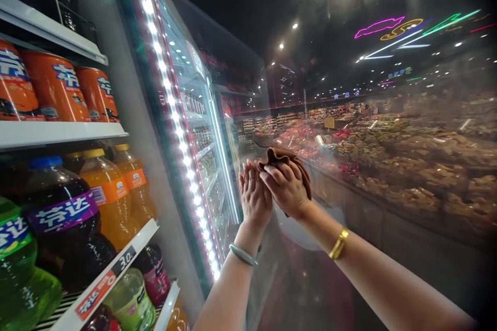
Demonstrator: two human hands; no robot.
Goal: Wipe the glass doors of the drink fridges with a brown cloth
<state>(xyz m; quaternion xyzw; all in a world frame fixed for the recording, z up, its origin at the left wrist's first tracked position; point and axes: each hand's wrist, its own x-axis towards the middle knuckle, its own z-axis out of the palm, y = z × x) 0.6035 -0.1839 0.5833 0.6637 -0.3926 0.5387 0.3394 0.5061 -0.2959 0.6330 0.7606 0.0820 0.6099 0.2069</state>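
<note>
My right hand (pixel 286 186) presses a folded brown cloth (pixel 305 170) against the glass door (pixel 330 274), its fingers curled over the cloth. Right beside it, my left hand (pixel 254 196) lies against the same glass with its fingers stretched out and holds nothing. The two hands are close together, near the cloth's left edge. On my left wrist is a pale bangle (pixel 243 254), and a gold bracelet (pixel 339 243) circles my right wrist. Part of the cloth is hidden under my right hand.
To the left, an open drinks cooler has a white shelf (pixel 58 134) with orange cans (pixel 58 85). Lower down stand a dark soda bottle (pixel 64 217) and orange soda bottles (pixel 111 196). A bright LED strip (pixel 171 98) runs along the frame. Heaps of packaged goods (pixel 419 176) show in the glass.
</note>
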